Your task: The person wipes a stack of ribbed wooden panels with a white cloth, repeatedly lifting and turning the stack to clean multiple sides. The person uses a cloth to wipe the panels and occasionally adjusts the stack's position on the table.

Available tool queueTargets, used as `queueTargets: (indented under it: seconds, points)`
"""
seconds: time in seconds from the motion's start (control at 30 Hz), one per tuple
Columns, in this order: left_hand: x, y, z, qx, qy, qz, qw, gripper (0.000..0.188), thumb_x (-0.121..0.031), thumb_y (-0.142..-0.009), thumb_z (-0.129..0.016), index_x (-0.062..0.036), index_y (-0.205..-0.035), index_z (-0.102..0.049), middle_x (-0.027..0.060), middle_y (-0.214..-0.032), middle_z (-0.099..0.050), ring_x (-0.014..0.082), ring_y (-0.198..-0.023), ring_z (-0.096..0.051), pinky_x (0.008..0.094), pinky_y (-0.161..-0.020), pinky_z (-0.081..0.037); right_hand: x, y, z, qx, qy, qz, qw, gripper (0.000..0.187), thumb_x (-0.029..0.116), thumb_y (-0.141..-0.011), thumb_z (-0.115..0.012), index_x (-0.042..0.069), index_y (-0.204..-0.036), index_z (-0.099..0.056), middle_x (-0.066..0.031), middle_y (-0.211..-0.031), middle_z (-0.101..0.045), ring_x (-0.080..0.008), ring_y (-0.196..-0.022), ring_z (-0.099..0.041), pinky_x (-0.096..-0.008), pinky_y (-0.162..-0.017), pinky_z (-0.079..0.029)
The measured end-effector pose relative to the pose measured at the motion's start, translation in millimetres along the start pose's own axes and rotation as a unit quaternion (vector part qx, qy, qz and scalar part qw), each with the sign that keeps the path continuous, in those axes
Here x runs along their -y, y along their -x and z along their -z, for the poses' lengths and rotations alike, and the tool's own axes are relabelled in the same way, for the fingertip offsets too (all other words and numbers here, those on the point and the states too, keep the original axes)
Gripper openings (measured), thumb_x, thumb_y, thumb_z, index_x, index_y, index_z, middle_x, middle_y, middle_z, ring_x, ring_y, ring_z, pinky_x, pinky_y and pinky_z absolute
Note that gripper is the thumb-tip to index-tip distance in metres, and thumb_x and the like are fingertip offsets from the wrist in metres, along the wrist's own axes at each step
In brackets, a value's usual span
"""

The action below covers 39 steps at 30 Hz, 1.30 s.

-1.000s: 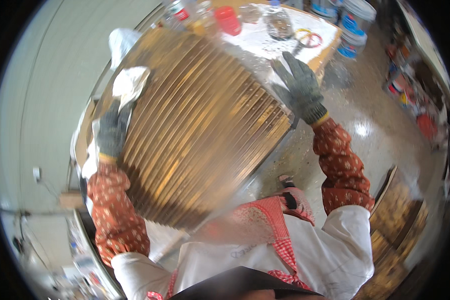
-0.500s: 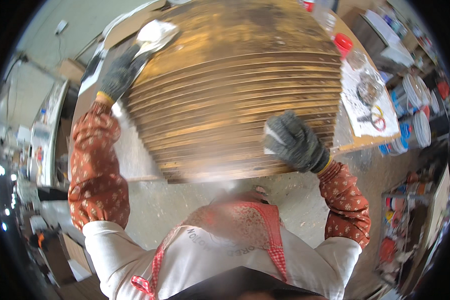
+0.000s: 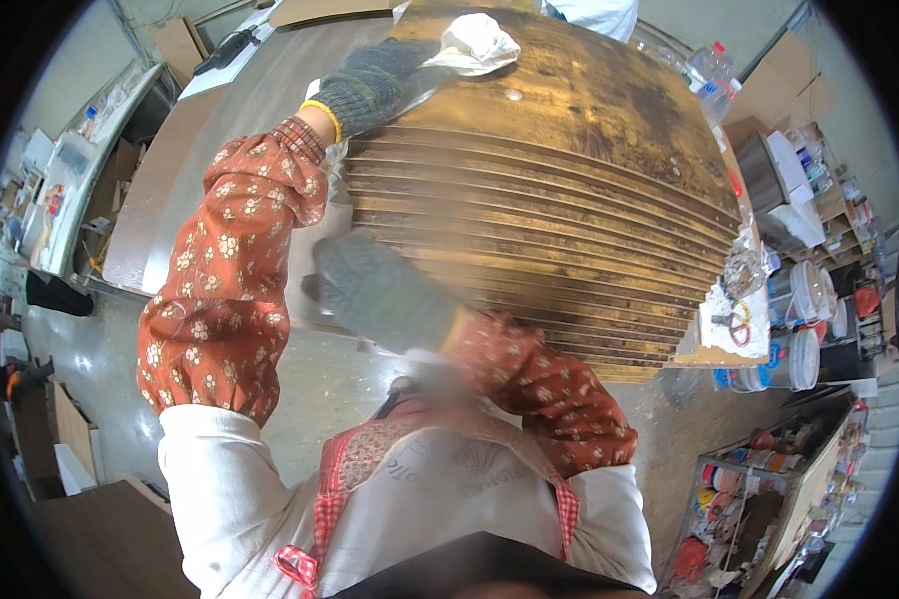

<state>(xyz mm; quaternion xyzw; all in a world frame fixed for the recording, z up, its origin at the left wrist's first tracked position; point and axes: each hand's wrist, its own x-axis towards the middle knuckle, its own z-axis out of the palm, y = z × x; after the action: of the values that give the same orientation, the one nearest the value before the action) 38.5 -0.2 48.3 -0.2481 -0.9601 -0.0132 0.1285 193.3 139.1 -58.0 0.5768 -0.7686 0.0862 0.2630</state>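
Observation:
A stack of thin brown-stained wooden boards (image 3: 599, 110) lies before me, its near edges stepped like stairs. My left hand (image 3: 375, 85), in a dark grey knit glove with a yellow cuff, reaches to the stack's far left side. Its fingers are closed at a crumpled white cloth (image 3: 477, 45) resting on the top board. A clear plastic strip hangs below that glove. My right hand (image 3: 385, 295), gloved alike, crosses to the near left corner of the stack. Motion smears its fingers, so whatever they hold is hidden.
Right of the stack, white paper (image 3: 734, 319) bears tape rolls and crumpled clear plastic. White buckets (image 3: 799, 295) stand beyond it. Clear bottles (image 3: 711, 75) are at the far right corner. A shelf of supplies (image 3: 729, 499) stands at lower right, a bench (image 3: 85, 165) at left.
My right hand has swept from the stack's right side to its left corner, blurring. The view has turned, shifting everything. My left hand stays by the white cloth.

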Motion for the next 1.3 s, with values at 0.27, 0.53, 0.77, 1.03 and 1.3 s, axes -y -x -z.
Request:
queueTargets:
  seconds: [0.27,0.53,0.77,1.03,1.3]
  points:
    - [4,-8,-14,-0.069,0.039,0.005,0.997,0.044,-0.039,-0.099,-0.054,-0.0152,-0.136,-0.054,0.0161,-0.135,-0.055,0.0364,-0.121,-0.053,0.0425,-0.103,-0.043,-54,177,93,0.138,0.047,-0.164,0.976,0.059,0.032,-0.079,-0.070,0.011,-0.132,-0.053,-0.0191,-0.136,-0.048,-0.0377,-0.123,-0.049,-0.0492,-0.102,-0.042]
    - [-11,-8,4,-0.016,0.100,0.086,0.991,0.051,-0.048,-0.098,-0.051,-0.0103,-0.132,-0.058,0.0169,-0.135,-0.057,0.0371,-0.126,-0.050,0.0410,-0.108,-0.039,-64,231,136,0.147,0.123,-0.165,0.967,0.070,0.038,-0.086,-0.068,0.009,-0.143,-0.040,-0.0221,-0.139,-0.046,-0.0431,-0.129,-0.044,-0.0545,-0.108,-0.036]
    - [-15,-6,-1,-0.115,0.079,0.047,0.989,0.052,-0.052,-0.095,-0.049,-0.0146,-0.128,-0.062,0.0141,-0.117,-0.068,0.0372,-0.107,-0.063,0.0444,-0.096,-0.048,-31,64,15,0.022,-0.104,-0.020,0.994,0.054,0.025,-0.084,-0.065,0.001,-0.130,-0.049,-0.0181,-0.128,-0.052,-0.0355,-0.117,-0.052,-0.0450,-0.099,-0.043]
    - [-9,-10,-6,-0.091,0.087,0.043,0.991,0.053,-0.049,-0.096,-0.051,-0.0103,-0.131,-0.058,0.0178,-0.118,-0.065,0.0375,-0.110,-0.060,0.0438,-0.098,-0.046,-46,9,39,0.010,-0.101,-0.011,0.995,0.035,0.022,-0.081,-0.067,0.010,-0.114,-0.065,-0.0185,-0.125,-0.054,-0.0330,-0.115,-0.053,-0.0438,-0.090,-0.049]
    - [1,-7,-21,-0.126,0.131,0.017,0.983,0.052,-0.050,-0.096,-0.050,-0.0091,-0.127,-0.060,0.0173,-0.113,-0.068,0.0385,-0.102,-0.063,0.0438,-0.094,-0.048,-100,195,148,0.093,0.153,-0.151,0.972,0.049,0.034,-0.084,-0.068,0.015,-0.128,-0.058,-0.0235,-0.139,-0.043,-0.0464,-0.125,-0.042,-0.0565,-0.106,-0.036]
